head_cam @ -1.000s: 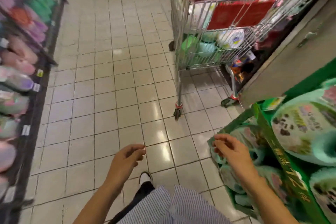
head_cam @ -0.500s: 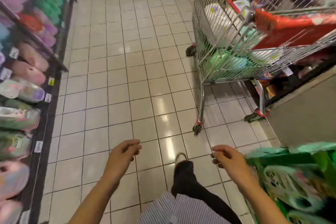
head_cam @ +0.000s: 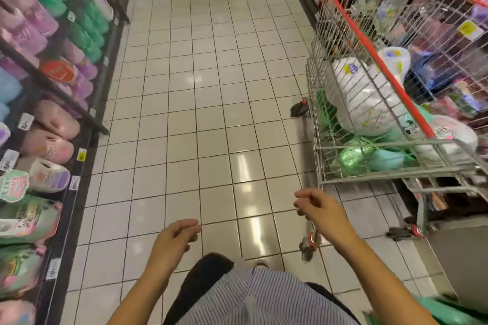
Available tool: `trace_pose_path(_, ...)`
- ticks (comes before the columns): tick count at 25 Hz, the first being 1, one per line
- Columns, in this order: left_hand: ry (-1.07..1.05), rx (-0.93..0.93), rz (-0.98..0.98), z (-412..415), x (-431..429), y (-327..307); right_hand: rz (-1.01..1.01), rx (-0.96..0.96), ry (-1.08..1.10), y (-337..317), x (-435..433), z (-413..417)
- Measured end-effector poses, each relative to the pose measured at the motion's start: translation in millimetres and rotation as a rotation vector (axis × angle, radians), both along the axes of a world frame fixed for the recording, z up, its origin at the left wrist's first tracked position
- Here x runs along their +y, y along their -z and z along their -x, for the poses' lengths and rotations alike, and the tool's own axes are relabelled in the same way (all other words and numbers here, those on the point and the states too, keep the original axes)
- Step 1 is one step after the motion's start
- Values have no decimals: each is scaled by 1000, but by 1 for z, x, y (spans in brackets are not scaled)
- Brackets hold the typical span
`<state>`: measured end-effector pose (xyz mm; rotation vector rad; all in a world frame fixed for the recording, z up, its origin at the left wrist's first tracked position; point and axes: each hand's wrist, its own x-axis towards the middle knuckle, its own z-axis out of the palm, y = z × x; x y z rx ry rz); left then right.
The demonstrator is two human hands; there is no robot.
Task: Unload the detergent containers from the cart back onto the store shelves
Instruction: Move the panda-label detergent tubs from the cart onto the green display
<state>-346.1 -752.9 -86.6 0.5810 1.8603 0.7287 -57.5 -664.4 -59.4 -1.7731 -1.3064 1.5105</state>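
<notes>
A wire shopping cart [head_cam: 369, 47] with a red rim stands at the right of the aisle. Inside it lie white detergent pouches [head_cam: 364, 97] on top of green ones [head_cam: 353, 158]. My left hand [head_cam: 173, 241] hangs low in the middle with loosely curled fingers and holds nothing. My right hand [head_cam: 320, 210] is raised a little higher, just below the cart's near corner, fingers loosely curled and empty. Neither hand touches the cart. Shelves [head_cam: 87, 119] on the left carry rows of pink, purple and green refill pouches [head_cam: 55, 124].
A tiled aisle floor [head_cam: 211, 87] runs ahead between the left shelving and the cart. More packed shelves [head_cam: 454, 42] stand behind the cart at the right. A green display edge [head_cam: 449, 311] shows at the bottom right. My striped shirt fills the bottom centre.
My view has swung left and up along the aisle; the cart now sits further right and nearer, and the green display has slid almost out of view. Both hands stay empty.
</notes>
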Motion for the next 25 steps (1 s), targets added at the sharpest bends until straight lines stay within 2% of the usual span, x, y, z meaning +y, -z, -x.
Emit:
trace_pose_path(5,44,-34,10,40,104,9,-23,59,69,-4,95,33)
trace_pose_path(8,92,-19,-15,72,188,3,-14,58,194,-1,137,48)
trace_pose_path(13,377,-4,-159,81,349,-45,-130,69,459,-34,207,61)
trace_pose_path(18,721,-69,-327,3,476,-95,-357,18,771,-87,255,32)
trace_pose_path(22,915,-199,-425,-100,536,-120,-475,56,991,-111,273,-22)
trace_pose_path(25,1007,-282,-508,-185,565,-128,-497,15,1094,-114,285,-81)
